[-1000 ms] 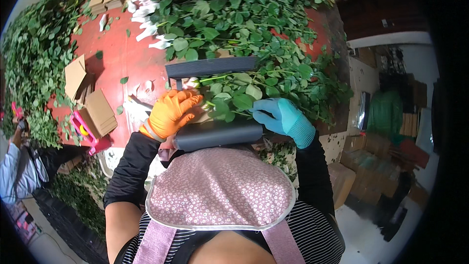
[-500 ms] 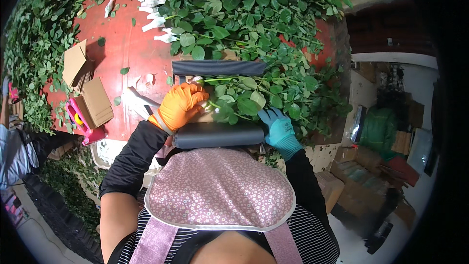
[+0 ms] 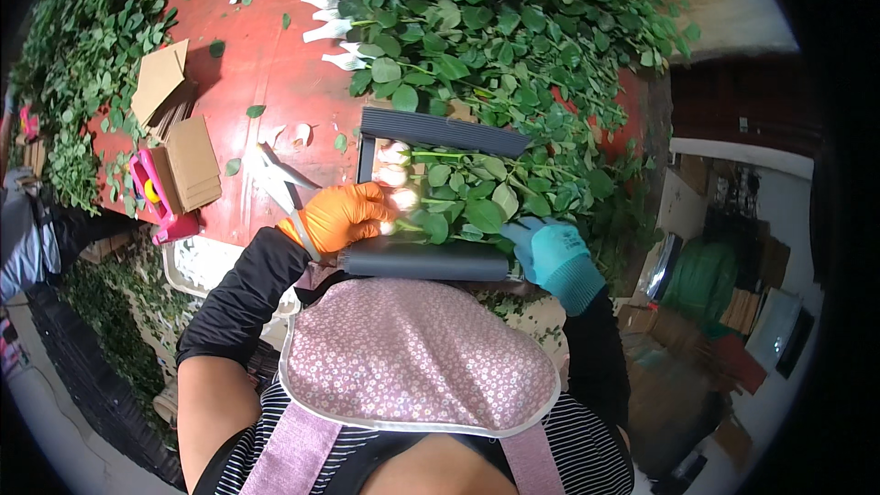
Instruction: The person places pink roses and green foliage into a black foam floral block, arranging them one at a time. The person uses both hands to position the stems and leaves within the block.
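Observation:
Pale pink rose buds (image 3: 394, 174) lie in a column at the left side of a dark frame, their leafy green stems (image 3: 477, 188) running right. The frame has a ribbed upper bar (image 3: 445, 132) and a smooth padded bar (image 3: 426, 261) close to my apron. My left hand (image 3: 341, 218), in an orange glove, has its fingers closed round the lowest rose bud, which they partly cover. My right hand (image 3: 550, 255), in a teal glove, is curled at the stems by the right end of the padded bar; leaves hide some fingertips.
Roses with white-sleeved heads (image 3: 335, 29) are piled at the back of the red table (image 3: 266, 55). Cardboard pieces (image 3: 192, 165), a pink holder (image 3: 170, 197) and a white V-shaped item (image 3: 273, 176) lie left. Another person's arm (image 3: 27, 238) shows at the far left.
My left hand has drawn down toward the padded bar, uncovering several rose buds above it. My right hand stays at the stems. The whole view has shifted and tilted slightly.

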Demonstrator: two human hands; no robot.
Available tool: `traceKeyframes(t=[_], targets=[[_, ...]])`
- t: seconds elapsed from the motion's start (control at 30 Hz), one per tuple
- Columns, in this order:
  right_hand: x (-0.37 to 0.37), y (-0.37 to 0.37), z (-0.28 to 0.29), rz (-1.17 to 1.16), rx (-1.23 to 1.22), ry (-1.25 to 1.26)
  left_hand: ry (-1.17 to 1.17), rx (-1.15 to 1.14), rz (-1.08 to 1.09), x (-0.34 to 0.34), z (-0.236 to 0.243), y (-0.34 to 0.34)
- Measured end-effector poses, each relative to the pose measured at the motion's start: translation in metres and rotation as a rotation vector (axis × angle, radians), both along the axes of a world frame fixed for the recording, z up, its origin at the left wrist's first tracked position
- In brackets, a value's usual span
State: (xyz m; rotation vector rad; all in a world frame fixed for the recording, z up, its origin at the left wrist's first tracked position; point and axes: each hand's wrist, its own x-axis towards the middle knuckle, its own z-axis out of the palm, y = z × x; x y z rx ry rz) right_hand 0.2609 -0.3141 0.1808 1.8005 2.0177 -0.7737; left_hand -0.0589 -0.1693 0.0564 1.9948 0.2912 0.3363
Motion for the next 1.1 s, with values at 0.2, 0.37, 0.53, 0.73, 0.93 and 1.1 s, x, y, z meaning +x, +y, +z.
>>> traceKeyframes(t=[0.2, 0.37, 0.53, 0.73, 0.93, 1.1], targets=[[-0.077, 0.077, 0.02, 0.147, -0.052, 0.199, 0.071, -0.26, 0.026, -0.015, -0.001, -0.004], [-0.106, 0.097, -0.03, 0.197, -0.303, 0.162, 0.118, -0.496, 0.045, -0.013, 0.004, -0.003], [-0.106, 0.097, -0.036, 0.264, -0.337, 0.128, 0.028, -0.411, 0.093, -0.029, 0.014, 0.009], [-0.104, 0.091, -0.046, 0.212, -0.194, 0.234, 0.055, -0.199, 0.128, -0.023, 0.016, 0.005], [-0.102, 0.092, -0.04, 0.271, -0.17, 0.236, 0.0, -0.101, 0.007, -0.014, 0.007, -0.006], [-0.081, 0.113, -0.005, 0.15, 0.09, 0.428, 0.056, 0.032, -0.056, -0.012, 0.005, -0.003]])
